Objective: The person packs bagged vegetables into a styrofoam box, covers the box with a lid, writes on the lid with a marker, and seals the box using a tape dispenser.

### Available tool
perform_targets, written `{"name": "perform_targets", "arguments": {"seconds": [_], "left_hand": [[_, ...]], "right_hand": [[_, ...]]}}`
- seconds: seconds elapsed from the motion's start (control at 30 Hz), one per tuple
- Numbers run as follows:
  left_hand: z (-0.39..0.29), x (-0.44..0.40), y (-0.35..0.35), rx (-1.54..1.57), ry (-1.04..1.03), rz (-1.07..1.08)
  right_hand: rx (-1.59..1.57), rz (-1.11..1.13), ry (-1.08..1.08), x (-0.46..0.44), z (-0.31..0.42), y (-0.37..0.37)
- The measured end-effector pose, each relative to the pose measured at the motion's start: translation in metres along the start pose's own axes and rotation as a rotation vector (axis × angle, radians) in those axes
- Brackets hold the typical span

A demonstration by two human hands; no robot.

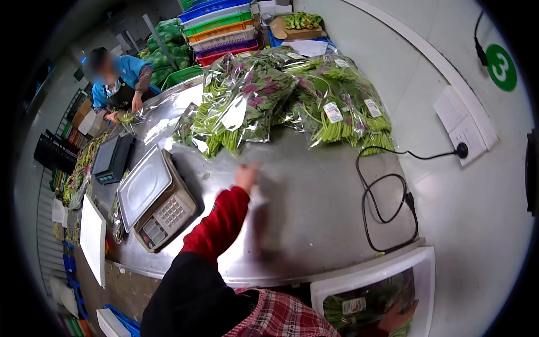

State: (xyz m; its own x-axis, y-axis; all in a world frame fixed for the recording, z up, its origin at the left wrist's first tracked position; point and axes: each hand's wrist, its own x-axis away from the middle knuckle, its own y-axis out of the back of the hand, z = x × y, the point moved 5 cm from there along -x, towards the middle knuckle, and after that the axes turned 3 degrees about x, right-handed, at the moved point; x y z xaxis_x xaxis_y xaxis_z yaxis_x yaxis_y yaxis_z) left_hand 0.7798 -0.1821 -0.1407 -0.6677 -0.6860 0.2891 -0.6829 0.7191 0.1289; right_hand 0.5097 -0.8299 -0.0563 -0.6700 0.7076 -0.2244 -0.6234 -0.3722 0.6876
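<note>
My left hand, in a red sleeve, is over the middle of the metal table, just in front of the bagged greens. It is smeared by motion, so its fingers cannot be read. At lower right, my right hand lies with fingers stretched out on a clear bag of leafy greens inside a white foam box. Part of that hand is in shadow. Several clear bags of green and purple leafy vegetables are piled at the table's far side, some with white labels.
A weighing scale stands left of my arm, with a darker scale beyond it. A black cable loops across the table's right side to a wall socket. At far left a co-worker handles greens. Stacked crates stand behind.
</note>
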Motion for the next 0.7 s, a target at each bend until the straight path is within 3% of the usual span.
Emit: {"name": "perform_targets", "arguments": {"seconds": [0.13, 0.2, 0.27, 0.33, 0.37, 0.5, 0.53, 0.6, 0.7], "left_hand": [[0.011, -0.142, 0.055, 0.467, 0.329, -0.178], [-0.006, -0.150, 0.041, 0.794, 0.404, 0.056], [-0.017, -0.153, 0.029, 0.632, 0.246, 0.054], [-0.026, -0.141, 0.023, 0.739, 0.072, 0.106], [-0.045, -0.115, 0.016, 0.714, 0.049, 0.099], [-0.093, 0.016, -0.005, 0.648, -0.181, 0.153], [-0.095, 0.055, -0.006, 0.598, -0.244, 0.189], [-0.099, 0.146, -0.005, 0.218, -0.498, 0.240], [-0.093, 0.288, -0.015, 0.057, -0.696, 0.436]], "right_hand": [[0.163, 0.090, -0.019, 0.013, 0.086, 0.004], [0.048, 0.199, 0.141, 0.009, 0.122, -0.011], [-0.120, 0.195, 0.252, 0.008, 0.143, -0.043], [-0.279, 0.300, 0.372, 0.013, 0.161, -0.072], [-0.277, 0.401, 0.386, 0.018, 0.168, -0.085], [-0.873, 1.002, -0.126, 0.076, 0.219, -0.143], [-0.932, 1.152, -0.112, 0.090, 0.224, -0.157], [-1.056, 1.282, -0.304, 0.108, 0.249, -0.174], [-1.144, 1.392, -0.569, 0.107, 0.268, -0.181]]}}
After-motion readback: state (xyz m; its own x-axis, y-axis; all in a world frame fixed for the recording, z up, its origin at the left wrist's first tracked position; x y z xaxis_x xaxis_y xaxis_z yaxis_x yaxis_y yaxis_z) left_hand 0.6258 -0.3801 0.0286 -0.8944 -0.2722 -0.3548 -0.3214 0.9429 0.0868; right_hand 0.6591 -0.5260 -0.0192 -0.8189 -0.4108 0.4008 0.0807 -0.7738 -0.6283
